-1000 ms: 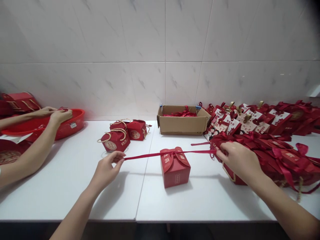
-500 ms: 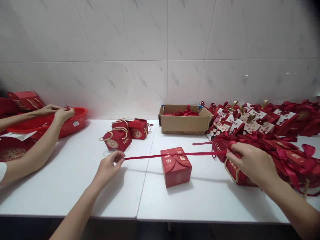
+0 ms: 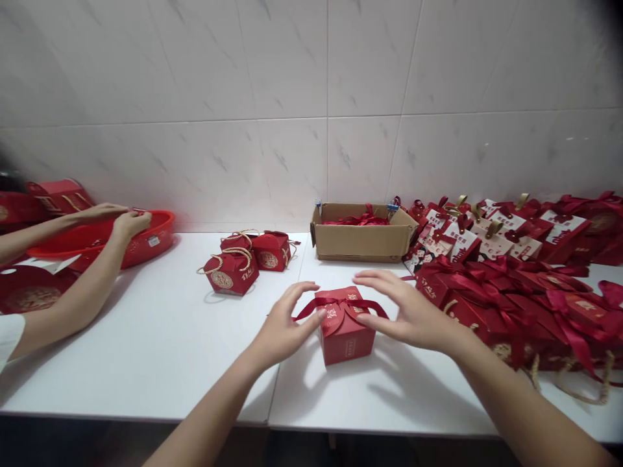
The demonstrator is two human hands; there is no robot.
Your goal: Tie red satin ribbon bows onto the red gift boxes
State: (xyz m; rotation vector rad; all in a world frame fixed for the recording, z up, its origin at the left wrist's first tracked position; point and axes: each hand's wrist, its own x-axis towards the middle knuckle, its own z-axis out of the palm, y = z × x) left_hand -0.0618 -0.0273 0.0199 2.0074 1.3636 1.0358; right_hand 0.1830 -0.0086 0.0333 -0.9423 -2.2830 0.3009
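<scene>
Your left hand point(image 3: 285, 324) and right hand point(image 3: 413, 314) flank the small red cardboard gift box point(image 3: 346, 334) on the white table point(image 3: 146, 337), fingers spread at its dark red satin ribbon point(image 3: 341, 302); grip cannot be confirmed. Uneven tension could slip the ribbon off.

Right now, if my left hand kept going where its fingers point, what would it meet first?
Your left hand points right, toward the red box. It would first meet the ribbon loop on that box's top; the hand looks almost on it, though depth is unclear.
</scene>
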